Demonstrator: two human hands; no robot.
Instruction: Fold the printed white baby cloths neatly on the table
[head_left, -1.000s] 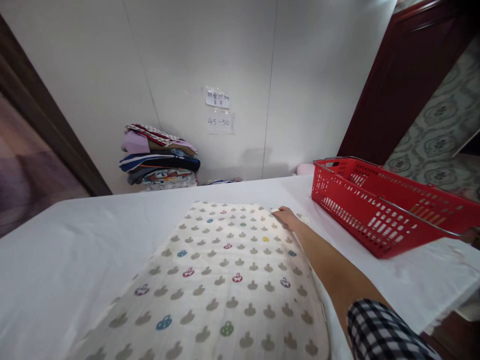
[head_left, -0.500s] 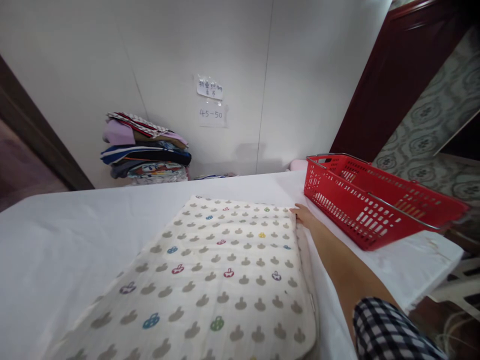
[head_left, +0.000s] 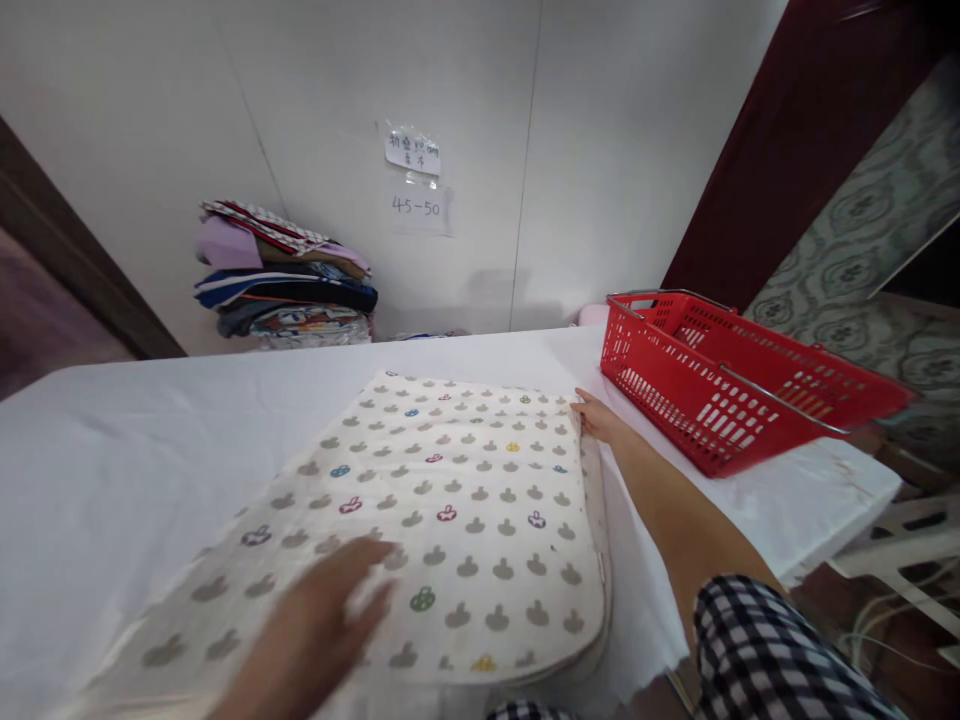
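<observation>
A cream cloth (head_left: 465, 490) with grey and coloured mushroom prints lies folded on the white-covered table, its layers showing along the right edge. At its far right corner, my right hand (head_left: 597, 416) has its fingers closed on the edge of the fabric; part of the grip is hidden. My left hand (head_left: 319, 625) is over the near left part of the cloth, blurred by motion. Its thumb and fingers are apart and nothing shows in them. Whether it touches the cloth I cannot tell.
A red plastic basket (head_left: 690, 400) with metal handles stands on the right of the table (head_left: 150, 430). Several folded fabrics form a stack (head_left: 292, 285) by the back wall, which carries paper labels (head_left: 416, 205). A white stool (head_left: 900, 540) is below right.
My left hand has come into view from below, over the near part of the cloth. My right hand stays at the far right corner. The camera view has shifted slightly.
</observation>
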